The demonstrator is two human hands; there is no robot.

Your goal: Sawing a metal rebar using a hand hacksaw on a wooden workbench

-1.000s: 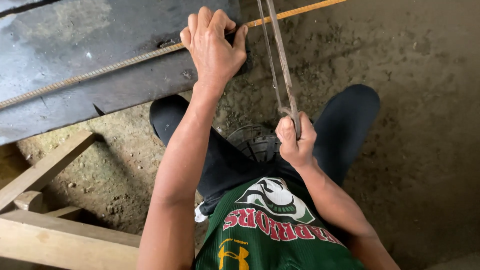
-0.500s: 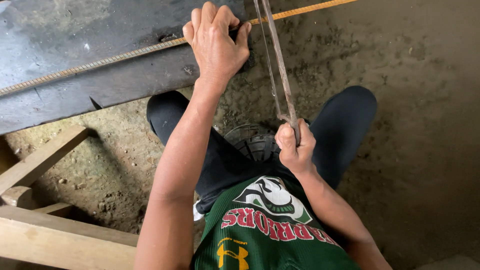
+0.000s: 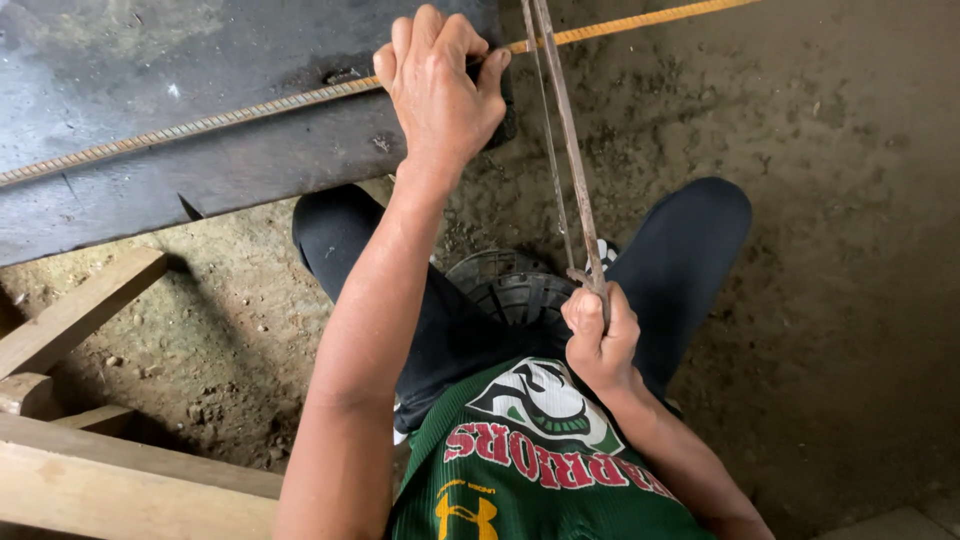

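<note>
My left hand clamps the ribbed steel bar against the dark plank, while my right hand grips the hacksaw crossing the bar just right of that grip.

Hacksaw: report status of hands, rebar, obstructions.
Right hand grips hacksaw. Left hand pins ribbed rebar on dark plank. Nothing across the blade.

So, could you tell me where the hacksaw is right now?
In the head view, the hacksaw stands right of centre, gripped by the right hand, crossing the ribbed steel bar beside the left hand.
</note>
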